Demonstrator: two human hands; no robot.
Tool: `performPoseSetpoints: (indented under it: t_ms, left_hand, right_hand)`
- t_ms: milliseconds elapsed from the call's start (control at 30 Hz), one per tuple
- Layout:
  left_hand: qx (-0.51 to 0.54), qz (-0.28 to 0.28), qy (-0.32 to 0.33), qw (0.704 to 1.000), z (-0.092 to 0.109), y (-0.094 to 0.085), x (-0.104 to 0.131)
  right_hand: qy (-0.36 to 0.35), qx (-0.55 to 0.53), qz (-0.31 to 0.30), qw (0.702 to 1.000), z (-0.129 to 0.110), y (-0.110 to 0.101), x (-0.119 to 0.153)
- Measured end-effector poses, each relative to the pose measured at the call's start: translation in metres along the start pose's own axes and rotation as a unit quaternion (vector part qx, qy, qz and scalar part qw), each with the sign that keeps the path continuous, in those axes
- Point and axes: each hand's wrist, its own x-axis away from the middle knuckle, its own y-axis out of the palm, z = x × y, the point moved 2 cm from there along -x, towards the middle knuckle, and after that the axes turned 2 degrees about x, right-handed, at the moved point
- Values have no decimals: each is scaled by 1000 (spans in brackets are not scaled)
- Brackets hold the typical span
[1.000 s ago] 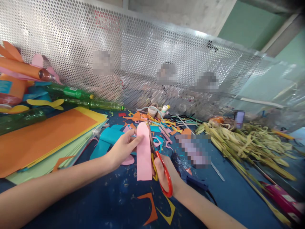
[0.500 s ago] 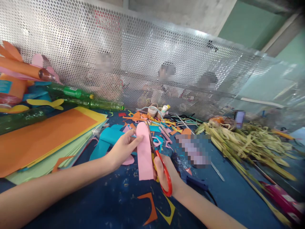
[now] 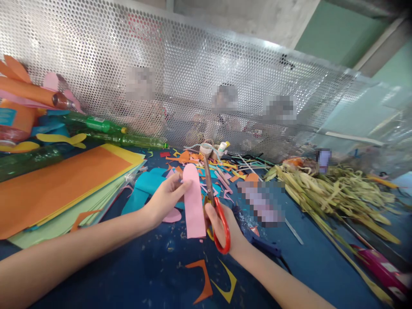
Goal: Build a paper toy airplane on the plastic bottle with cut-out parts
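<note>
My left hand pinches a pink paper strip near its rounded top end; the strip hangs above the blue table, its lower end cut straight. In my right hand are scissors with a red handle and dark blades, which look closed and point away from me. The blades lie just right of the strip, apart from it. Behind my left hand is a curled blue paper piece, and a pink paper piece with a rounded edge lies under the hand.
Stacked coloured paper and green bottles lie left. Paper scraps are scattered ahead, with an orange offcut close to me. Dried husks and a glue gun lie right. A perforated metal screen stands behind; people sit beyond.
The scissors have come away from the strip's right edge and their blades have closed. The strip has shifted slightly left and up. A tiny pink scrap now shows below it.
</note>
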Motion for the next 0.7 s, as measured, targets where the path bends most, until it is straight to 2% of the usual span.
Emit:
performPoseSetpoints:
  t_ms: [133,267,433,567,700]
  left_hand:
    - [-7,-10,19,1000,-2,-3,-2]
    - [-31,3,43,999,0,-7,-4]
    - [-108,-23,53,993,12,-11,-8]
    - [-160,-21,73,984,22,-17,-13]
    - [-194,-39,45,979,22,-23,-18]
  right_hand:
    - [13,-14,27,999,-2,2,-7]
    - [-24,-41,54,997,-4,4,-10]
    - [-19,-67,71,995,4,-2,-13]
    - [-40,-108,103,988,13,-9,-20]
    - [-71,-74,161,982,19,-19,-26]
